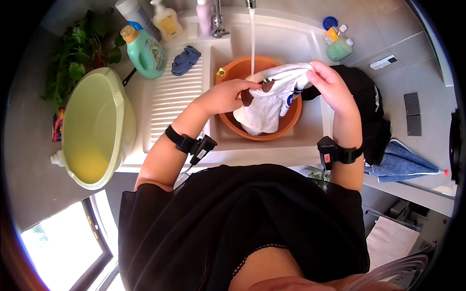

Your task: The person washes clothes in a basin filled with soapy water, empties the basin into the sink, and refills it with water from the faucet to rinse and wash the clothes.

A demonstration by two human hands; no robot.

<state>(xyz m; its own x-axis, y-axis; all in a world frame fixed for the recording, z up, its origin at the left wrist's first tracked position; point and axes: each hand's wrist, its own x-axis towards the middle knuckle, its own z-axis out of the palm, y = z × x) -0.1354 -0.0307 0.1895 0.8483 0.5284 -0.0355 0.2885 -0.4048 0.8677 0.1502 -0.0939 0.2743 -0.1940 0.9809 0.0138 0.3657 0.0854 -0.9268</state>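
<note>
A white wet-looking garment [262, 112] with brown patches and a blue print hangs between my hands, its lower part inside an orange basin [224, 123]. My left hand [232, 95] is closed on the garment's left edge near a brown patch. At the upper right, my right hand [331, 83] grips a bunched corner of the cloth, held up over the basin's rim. Water runs in a stream [252, 41] from the faucet [250, 4] down behind the cloth. Whether the stream touches it I cannot tell.
The basin stands in a white sink [315, 123] with a ribbed drainboard [172, 104], where a blue-grey cloth [186, 60] lies. To the left are a green tub [124, 126] and a detergent bottle [145, 53]. Dark clothing [361, 106] and folded denim [407, 162] lie to the right.
</note>
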